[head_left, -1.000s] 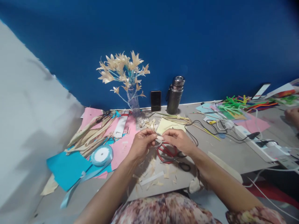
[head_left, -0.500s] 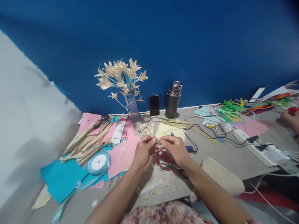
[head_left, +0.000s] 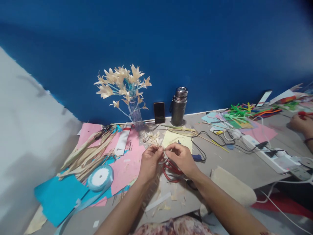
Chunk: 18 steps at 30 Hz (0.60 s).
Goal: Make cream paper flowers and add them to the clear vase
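My left hand and my right hand meet over the table's middle, thumbs and fingertips pinched together. Between them is a small pale husk-like piece, mostly covered by the fingers. Red-handled scissors lie just under my hands. Beyond the fingertips, cream petal-shaped pieces are heaped beside a yellow paper sheet. A blue-handled corded tool rests to the right of my right hand. Cream flowers on blue-wrapped stems stand in a clear vase.
At left lie dried husk strips, a blue ribbon spool and pink paper. A phone and a flask stand by the wall. On the right are a power strip, a folded cloth and another person's hand.
The view has shifted slightly, so the scene sits a little lower and further left. My hands remain pinched together, with the fingertips slightly re-angled around the pale piece.
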Available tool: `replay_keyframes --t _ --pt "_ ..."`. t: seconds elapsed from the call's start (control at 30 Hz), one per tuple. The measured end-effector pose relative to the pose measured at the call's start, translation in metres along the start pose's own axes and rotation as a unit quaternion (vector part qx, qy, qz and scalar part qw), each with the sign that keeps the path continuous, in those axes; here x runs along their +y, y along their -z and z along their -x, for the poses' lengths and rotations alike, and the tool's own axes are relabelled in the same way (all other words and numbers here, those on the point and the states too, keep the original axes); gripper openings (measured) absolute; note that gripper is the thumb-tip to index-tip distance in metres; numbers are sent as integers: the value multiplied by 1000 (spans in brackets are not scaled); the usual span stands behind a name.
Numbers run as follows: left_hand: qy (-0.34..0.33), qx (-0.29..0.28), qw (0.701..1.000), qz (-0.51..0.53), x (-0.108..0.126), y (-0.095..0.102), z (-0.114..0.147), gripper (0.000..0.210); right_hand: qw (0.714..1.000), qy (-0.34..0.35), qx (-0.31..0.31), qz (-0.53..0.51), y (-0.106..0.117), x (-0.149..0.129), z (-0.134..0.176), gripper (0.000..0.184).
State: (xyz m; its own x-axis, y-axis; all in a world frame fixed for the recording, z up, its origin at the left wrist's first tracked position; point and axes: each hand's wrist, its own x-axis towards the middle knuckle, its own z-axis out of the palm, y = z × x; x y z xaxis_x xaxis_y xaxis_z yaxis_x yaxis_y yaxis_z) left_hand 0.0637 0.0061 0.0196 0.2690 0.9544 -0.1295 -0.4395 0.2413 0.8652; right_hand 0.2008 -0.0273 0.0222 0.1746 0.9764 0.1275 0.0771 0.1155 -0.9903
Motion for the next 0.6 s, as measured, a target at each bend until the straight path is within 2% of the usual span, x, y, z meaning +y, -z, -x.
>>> replay_keyframes --t 0.1,0.17,0.23,0.37,0.47,0.53,0.6 --pt "-14 -21 998 -65 4 2 1 26 1000 9 -22 -8 4 -5 -5 12" --pt "-9 -31 996 -85 6 3 3 26 998 -22 -33 -48 4 -8 -6 15" --pt "3 -17 996 -86 6 4 5 27 989 -73 -35 -124 2 -9 -6 21" --pt "21 6 997 -78 -2 9 5 29 934 -169 -32 -314 -7 1 -5 34" --pt "22 2 998 -65 -7 11 3 30 903 -199 -43 -377 -12 8 -4 38" --pt "21 -8 998 -51 -8 12 1 29 910 -195 -58 -361 -8 8 -4 37" --pt "18 -11 999 -48 -6 13 -2 27 950 -162 -85 -254 7 6 -3 30"
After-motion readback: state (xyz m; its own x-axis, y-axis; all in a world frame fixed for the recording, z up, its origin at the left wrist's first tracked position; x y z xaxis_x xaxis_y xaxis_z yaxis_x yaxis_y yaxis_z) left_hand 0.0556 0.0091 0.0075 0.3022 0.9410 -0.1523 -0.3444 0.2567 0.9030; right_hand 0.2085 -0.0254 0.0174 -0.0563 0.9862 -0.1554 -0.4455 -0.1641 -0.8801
